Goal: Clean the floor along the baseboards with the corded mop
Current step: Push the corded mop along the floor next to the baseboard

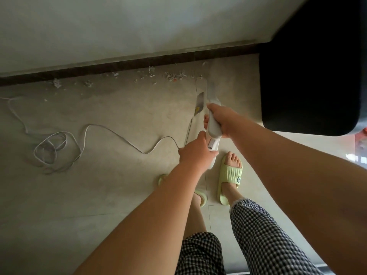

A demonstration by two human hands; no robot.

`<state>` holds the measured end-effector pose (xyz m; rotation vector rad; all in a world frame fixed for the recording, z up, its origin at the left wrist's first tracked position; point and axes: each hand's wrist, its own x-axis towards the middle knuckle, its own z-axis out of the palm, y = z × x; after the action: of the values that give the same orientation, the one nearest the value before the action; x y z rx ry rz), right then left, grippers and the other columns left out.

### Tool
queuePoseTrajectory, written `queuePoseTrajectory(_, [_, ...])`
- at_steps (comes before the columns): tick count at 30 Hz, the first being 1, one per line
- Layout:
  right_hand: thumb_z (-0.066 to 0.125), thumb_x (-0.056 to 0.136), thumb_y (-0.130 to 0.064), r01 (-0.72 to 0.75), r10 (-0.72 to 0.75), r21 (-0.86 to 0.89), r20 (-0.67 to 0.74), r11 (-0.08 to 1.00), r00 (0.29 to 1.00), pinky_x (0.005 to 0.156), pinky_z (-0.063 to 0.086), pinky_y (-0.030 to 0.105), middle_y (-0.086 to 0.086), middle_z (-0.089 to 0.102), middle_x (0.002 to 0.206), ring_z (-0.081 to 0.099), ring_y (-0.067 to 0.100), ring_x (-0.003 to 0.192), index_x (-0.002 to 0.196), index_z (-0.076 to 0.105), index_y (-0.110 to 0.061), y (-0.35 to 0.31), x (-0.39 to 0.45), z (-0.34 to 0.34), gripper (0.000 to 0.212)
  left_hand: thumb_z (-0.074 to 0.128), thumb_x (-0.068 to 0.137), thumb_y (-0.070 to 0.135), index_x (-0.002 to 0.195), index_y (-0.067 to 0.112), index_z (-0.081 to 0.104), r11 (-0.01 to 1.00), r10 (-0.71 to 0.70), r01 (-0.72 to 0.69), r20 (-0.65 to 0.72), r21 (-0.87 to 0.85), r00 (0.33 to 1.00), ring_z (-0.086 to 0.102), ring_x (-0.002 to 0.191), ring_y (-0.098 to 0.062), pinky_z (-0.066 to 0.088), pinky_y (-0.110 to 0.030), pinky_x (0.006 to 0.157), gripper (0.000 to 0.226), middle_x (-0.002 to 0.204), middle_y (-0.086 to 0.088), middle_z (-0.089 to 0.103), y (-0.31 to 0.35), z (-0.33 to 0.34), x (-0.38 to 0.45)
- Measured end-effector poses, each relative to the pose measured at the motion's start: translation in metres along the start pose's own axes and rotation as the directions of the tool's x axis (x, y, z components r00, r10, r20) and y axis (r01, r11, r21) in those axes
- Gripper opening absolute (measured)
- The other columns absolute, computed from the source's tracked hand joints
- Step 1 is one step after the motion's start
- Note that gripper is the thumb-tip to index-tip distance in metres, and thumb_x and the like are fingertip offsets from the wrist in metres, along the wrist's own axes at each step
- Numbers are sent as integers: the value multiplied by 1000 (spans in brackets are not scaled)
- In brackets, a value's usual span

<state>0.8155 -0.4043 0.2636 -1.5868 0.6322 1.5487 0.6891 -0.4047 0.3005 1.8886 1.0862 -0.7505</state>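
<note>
Both hands grasp white mop handle (212, 128): right hand (220, 121) higher, left hand (195, 152) at lower end. Mop shaft blurred, reaching toward dark baseboard (127, 65). Paper scraps (174, 76) litter floor (111, 195) beside baseboard. White cord (89, 129) coils left. Black furniture (311, 82) crowds right side.

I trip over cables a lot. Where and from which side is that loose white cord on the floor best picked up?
Probably at the coiled bundle, left of the person, reaching down from above. There the cord's loops lie stacked together, so one grasp gathers several strands; the long wavy run toward the mop handle is a single strand. Both the left hand and right hand grip that handle, so one must let go first.
</note>
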Motion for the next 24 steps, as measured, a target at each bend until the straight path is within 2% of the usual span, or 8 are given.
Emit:
queuePoseTrajectory(4, [55, 97, -27, -37, 36, 30, 10, 999, 999, 42, 48, 20, 4, 51, 61, 50, 12, 49, 93, 50, -7, 10, 0, 2, 21, 58, 92, 40, 117, 18, 41, 1000, 11, -11, -3, 16, 1000, 62, 98, -27, 39, -38, 86, 38, 96, 2, 60, -7, 4, -8])
queuePoseTrajectory(7, [54, 97, -27, 0, 1, 34, -21, 999, 1000, 42, 48, 19, 4, 51, 62, 50, 12, 51, 94, 51, -7, 1, 0, 0, 21, 58, 92, 40, 117, 18, 41, 1000, 26, -25, -22, 10, 999, 62, 98, -27, 38, -37, 84, 37, 101, 1, 63, -1, 0, 0])
queuePoseTrajectory(10, [55, 97, -25, 38, -38, 8, -36, 999, 999, 44, 50, 20, 5, 52, 64, 51, 13, 52, 98, 51, -5, -16, 4, -4, 21, 59, 92, 40, 119, 18, 42, 999, 45, -45, -34, -2, 998, 62, 98, -28, 39, -36, 81, 39, 97, 1, 60, 10, -5, 13])
queuePoseTrajectory(15, [55, 97, -25, 55, -56, -42, -30, 998, 998, 48, 52, 22, 5, 53, 64, 52, 12, 53, 89, 51, -7, -38, 8, -7, 20, 59, 93, 39, 121, 17, 42, 998, 58, -59, -43, -36, 997, 61, 97, -27, 41, -38, 84, 40, 92, 3, 55, 23, -10, 27])
queuePoseTrajectory(19, [58, 96, -28, 56, -59, -69, -42, 996, 997, 50, 53, 23, 5, 55, 65, 54, 12, 53, 94, 52, -6, -50, 15, -7, 22, 59, 93, 39, 123, 17, 41, 998, 51, -53, -54, -43, 997, 61, 101, -28, 41, -39, 88, 41, 101, 1, 61, 28, -16, 39])
queuePoseTrajectory(24, [57, 96, -30, 60, -64, -89, -36, 994, 997, 53, 54, 24, 5, 57, 67, 56, 12, 54, 99, 53, -7, -57, 19, -6, 24, 59, 92, 40, 121, 18, 41, 997, 66, -67, -39, -34, 997, 61, 97, -27, 43, -40, 88, 41, 95, 4, 55, 28, -22, 45])
